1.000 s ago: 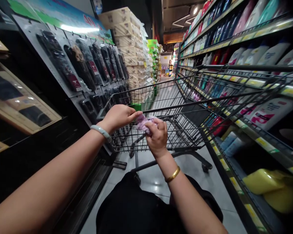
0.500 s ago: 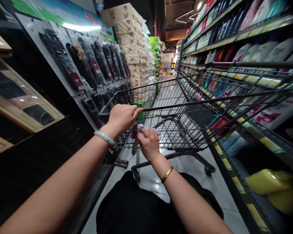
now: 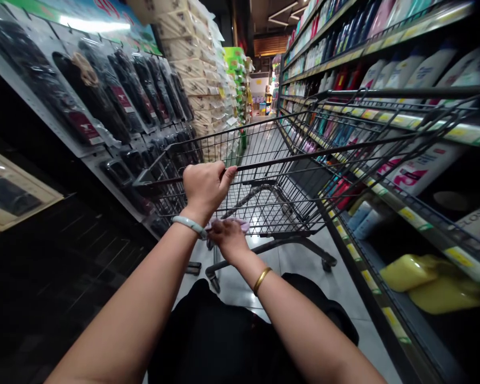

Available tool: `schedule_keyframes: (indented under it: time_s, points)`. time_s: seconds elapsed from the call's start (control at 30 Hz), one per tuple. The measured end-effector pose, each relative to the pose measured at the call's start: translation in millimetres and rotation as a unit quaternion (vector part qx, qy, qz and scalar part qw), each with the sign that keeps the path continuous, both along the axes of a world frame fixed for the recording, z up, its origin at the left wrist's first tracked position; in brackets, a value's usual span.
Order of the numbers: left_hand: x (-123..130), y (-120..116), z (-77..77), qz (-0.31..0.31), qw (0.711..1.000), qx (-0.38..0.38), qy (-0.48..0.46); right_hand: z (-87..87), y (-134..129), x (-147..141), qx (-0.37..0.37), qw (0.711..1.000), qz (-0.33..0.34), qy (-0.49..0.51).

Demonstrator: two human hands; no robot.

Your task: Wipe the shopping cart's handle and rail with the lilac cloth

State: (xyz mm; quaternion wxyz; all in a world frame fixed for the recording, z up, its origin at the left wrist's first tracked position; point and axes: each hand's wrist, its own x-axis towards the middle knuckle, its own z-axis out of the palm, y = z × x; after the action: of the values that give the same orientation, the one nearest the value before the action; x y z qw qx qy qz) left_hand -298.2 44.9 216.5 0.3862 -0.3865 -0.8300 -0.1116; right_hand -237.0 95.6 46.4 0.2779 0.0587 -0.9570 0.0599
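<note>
Left hand [image 3: 206, 184]: It is curled over the top rail [image 3: 280, 160] of the shopping cart, with the thumb lying along the rail. Most of the fingers are tucked out of sight on the far side, but the grip looks closed.
Right hand [image 3: 229, 239]: It is lower down, near the left wrist, with its back facing up. The fingers are bent around the cloth, so the grip is closed too.
Pale purple cloth [image 3: 242, 225]: It is bunched under the right hand, by the near wire side of the cart. It may be touching the wires, but the hand hides that spot.
Wrists: A pale bangle [image 3: 189, 223] is on the left one, and a gold bangle [image 3: 261, 281] is on the right one.
Shopping cart [image 3: 308, 173]: It is made of black wire and stands sideways on the shiny floor [image 3: 367, 321].
Left side: Dark things in clear bags [image 3: 132, 88] hang in rows, with tall piles of tan packs [image 3: 202, 80] behind them.
Right side: Shelves [image 3: 418, 217] hold lots of bottles [image 3: 400, 69]. Yellow bottles [image 3: 410, 272] lie on a low one.
</note>
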Motion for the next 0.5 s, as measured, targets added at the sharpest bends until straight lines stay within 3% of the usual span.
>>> schedule_keyframes:
  time_s: [0.07,0.23,0.3,0.43,0.5]
  points:
    - [-2.0,0.5,0.0,-0.002,1.000,0.001,-0.001,1.7,1.0,1.0,-0.008,1.000,-0.005,-0.004]
    - [-4.9,1.2,-0.9,0.000,1.000,0.017,0.000,28.4,17.1,15.5,-0.032,0.992,-0.078,0.092]
    - [-6.5,2.1,-2.6,0.013,0.999,0.032,0.007,25.1,20.7,19.3,-0.034,0.994,-0.083,0.070]
    - [-10.1,3.7,-4.7,0.026,0.998,0.050,0.003,2.1,16.1,17.9,-0.013,0.999,-0.038,-0.025]
    - [-11.4,3.8,-4.8,0.022,0.998,0.052,-0.008,2.6,15.5,18.0,-0.015,0.999,-0.042,-0.018]
